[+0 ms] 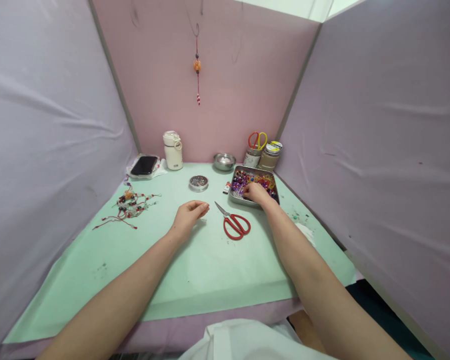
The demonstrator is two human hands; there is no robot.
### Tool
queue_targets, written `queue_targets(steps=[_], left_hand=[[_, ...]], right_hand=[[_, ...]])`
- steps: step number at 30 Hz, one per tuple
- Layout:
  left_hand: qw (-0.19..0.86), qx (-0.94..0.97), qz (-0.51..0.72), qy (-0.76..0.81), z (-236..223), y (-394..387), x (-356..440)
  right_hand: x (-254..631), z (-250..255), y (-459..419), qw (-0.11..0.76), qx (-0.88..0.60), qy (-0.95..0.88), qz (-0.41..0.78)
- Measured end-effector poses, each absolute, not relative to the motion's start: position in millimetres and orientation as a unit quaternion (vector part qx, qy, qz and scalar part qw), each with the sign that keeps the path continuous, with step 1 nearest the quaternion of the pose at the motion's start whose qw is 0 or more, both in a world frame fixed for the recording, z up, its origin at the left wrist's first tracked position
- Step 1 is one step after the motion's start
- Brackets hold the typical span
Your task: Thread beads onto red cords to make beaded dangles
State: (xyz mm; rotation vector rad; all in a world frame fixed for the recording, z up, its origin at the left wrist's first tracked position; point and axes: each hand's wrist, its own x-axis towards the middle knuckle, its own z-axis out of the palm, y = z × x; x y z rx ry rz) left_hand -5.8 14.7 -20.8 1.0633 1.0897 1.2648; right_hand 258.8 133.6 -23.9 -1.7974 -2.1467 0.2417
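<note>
My left hand point(190, 216) hovers over the green table cover, left of the red-handled scissors point(237, 226). Its fingers and thumb are pressed together; whatever they hold is too small to make out. At the right, my right hand point(255, 192) reaches over the near rim of a metal tray point(243, 202). Its closed fingertips are down among colourful beads point(241, 180), and I cannot see whether a bead is between them. The scissors lie with slightly parted blades pointing toward the back left.
Beaded strings point(131, 206) lie at the left. Behind stand a phone point(144, 165), a white bottle point(173, 151), a round clear container point(198, 183), a metal bowl point(224, 161) and jars point(269, 157). A beaded pendant point(197, 66) hangs on the back partition. Fabric walls close both sides.
</note>
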Motion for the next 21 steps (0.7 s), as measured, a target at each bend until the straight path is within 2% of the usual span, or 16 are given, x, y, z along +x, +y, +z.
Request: queue_targets(steps=[6, 11, 14, 17, 21], left_hand=[[0.546, 0.45, 0.536, 0.459, -20.3, 15.0, -5.5], [0.549, 0.448, 0.535, 0.459, -18.6, 13.9, -3.5], [0.554, 0.446, 0.534, 0.457, -16.4, 13.0, -2.7], [0.555, 0.453, 0.528, 0.456, -14.5, 12.1, -2.9], [0.559, 0.466, 0.52, 0.446, -12.8, 10.6, -3.6]], right_hand=[[255.2, -17.3, 127.6, 0.188, -0.624, -0.757, 0.05], [244.0, -7.6, 117.4, 0.339, -0.566, -0.751, 0.032], [226.6, -4.8, 108.2, 0.417, -0.501, -0.75, 0.113], [202.3, -4.6, 95.3, 0.471, -0.427, -0.723, 0.27], [174.0, -6.6, 76.5, 0.475, -0.37, -0.661, 0.449]])
